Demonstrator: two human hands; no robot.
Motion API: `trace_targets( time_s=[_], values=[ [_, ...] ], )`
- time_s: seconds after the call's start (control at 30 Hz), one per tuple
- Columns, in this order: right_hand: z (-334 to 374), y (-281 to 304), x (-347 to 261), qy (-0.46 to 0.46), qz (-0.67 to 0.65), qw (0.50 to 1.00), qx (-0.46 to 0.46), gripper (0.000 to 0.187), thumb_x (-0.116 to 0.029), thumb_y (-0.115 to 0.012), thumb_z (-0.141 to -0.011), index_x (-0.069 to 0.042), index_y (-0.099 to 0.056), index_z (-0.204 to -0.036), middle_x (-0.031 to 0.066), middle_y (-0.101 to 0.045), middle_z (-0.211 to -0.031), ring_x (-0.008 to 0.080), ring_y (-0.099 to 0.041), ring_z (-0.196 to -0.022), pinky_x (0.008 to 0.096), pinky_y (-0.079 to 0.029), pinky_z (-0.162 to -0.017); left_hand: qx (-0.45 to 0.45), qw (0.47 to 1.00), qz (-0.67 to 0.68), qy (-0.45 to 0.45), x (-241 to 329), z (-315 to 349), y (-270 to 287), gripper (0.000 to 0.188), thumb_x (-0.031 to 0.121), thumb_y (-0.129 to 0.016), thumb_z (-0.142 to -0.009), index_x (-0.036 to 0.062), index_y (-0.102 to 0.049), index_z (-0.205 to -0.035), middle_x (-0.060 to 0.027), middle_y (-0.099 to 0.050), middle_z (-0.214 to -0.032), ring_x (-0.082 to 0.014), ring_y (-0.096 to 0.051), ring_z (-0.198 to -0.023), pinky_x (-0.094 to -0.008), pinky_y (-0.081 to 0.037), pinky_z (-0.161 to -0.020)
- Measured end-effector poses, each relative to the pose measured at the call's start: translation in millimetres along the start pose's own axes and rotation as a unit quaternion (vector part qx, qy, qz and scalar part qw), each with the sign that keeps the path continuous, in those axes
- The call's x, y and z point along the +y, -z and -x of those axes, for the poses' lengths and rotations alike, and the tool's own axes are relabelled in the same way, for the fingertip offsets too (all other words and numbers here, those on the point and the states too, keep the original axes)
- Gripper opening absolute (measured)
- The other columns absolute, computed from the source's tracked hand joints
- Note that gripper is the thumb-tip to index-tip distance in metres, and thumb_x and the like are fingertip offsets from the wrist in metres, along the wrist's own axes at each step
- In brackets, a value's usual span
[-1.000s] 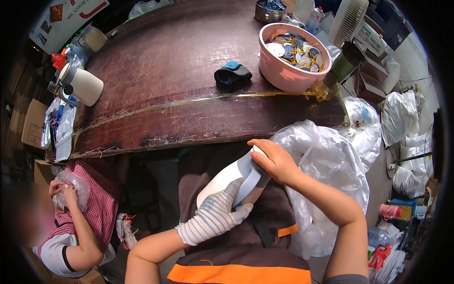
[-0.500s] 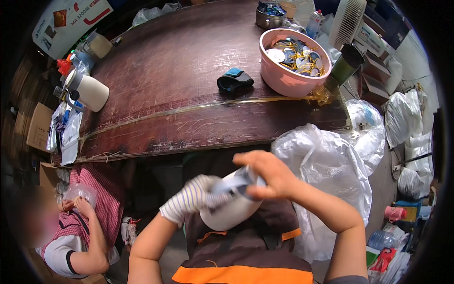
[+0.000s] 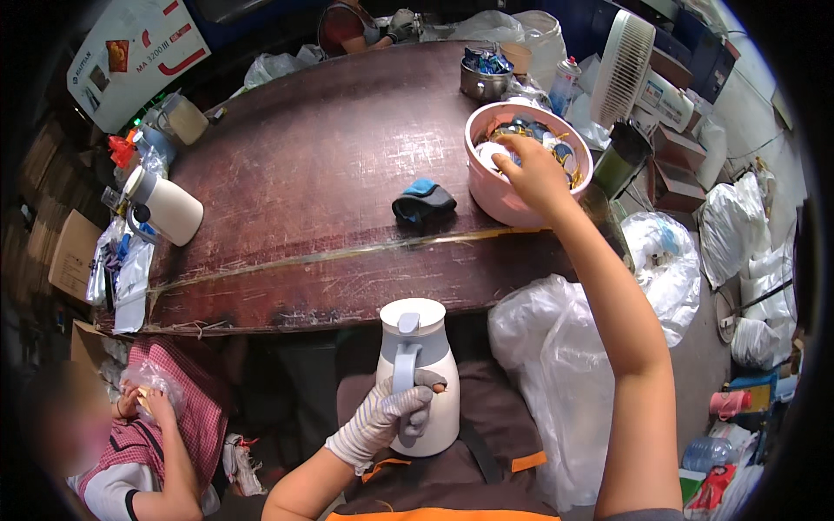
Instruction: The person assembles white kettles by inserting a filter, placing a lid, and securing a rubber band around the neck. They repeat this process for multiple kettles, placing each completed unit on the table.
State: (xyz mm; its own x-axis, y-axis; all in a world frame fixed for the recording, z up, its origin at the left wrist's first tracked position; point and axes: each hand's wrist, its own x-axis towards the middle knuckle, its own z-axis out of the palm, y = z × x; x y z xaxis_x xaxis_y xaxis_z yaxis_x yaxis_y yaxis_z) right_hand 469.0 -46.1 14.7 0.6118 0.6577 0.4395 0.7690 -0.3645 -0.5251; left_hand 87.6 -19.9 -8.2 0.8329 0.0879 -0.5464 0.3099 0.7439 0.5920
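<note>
White jug with a grey-blue collar and handle (image 3: 430,360) stands upright over the person's lap in the head view, just before the near edge of the dark reddish-brown table (image 3: 304,191). The left hand, in a striped whitish work glove (image 3: 382,415), has its fingers wrapped around the handle. The bare right hand (image 3: 534,178) reaches into the round pink plastic basin (image 3: 504,201) of discs with yellow strings (image 3: 565,156); its fingers are slightly bent, and whether they grip a disc cannot be told. Left of the basin lies a blue-and-dark-grey fabric piece (image 3: 424,201).
</note>
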Motion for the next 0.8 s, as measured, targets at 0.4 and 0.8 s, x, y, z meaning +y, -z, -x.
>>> trace_targets(
  time_s=[0.4,0.8],
  values=[
    [-34.3,-24.6,40.4,-0.068,-0.060,0.996,-0.006,0.023,-0.020,-0.064,-0.082,-0.004,-0.066,-0.099,0.0136,-0.070,-0.096,0.0306,-0.067,-0.090,0.0390,-0.050,-0.080,0.023,0.999,0.002,-0.039,7.2,-6.0,3.7,0.027,0.021,-0.067,-0.090,0.0032,-0.062,-0.109,-0.0009,-0.053,-0.071,-0.0098,-0.051,-0.061,-0.0250,-0.044,-0.055],
    [-29.6,0.2,51.4,-0.061,-0.185,0.966,0.167,0.028,-0.019,-0.062,-0.088,0.004,-0.065,-0.104,0.0137,-0.070,-0.099,0.0234,-0.067,-0.090,0.0330,-0.050,-0.081,0.032,0.995,-0.010,-0.090,-0.4,-1.8,7.7,0.029,0.022,-0.067,-0.090,0.0026,-0.061,-0.111,-0.0010,-0.055,-0.072,-0.0099,-0.053,-0.063,-0.0244,-0.046,-0.059]
  ],
)
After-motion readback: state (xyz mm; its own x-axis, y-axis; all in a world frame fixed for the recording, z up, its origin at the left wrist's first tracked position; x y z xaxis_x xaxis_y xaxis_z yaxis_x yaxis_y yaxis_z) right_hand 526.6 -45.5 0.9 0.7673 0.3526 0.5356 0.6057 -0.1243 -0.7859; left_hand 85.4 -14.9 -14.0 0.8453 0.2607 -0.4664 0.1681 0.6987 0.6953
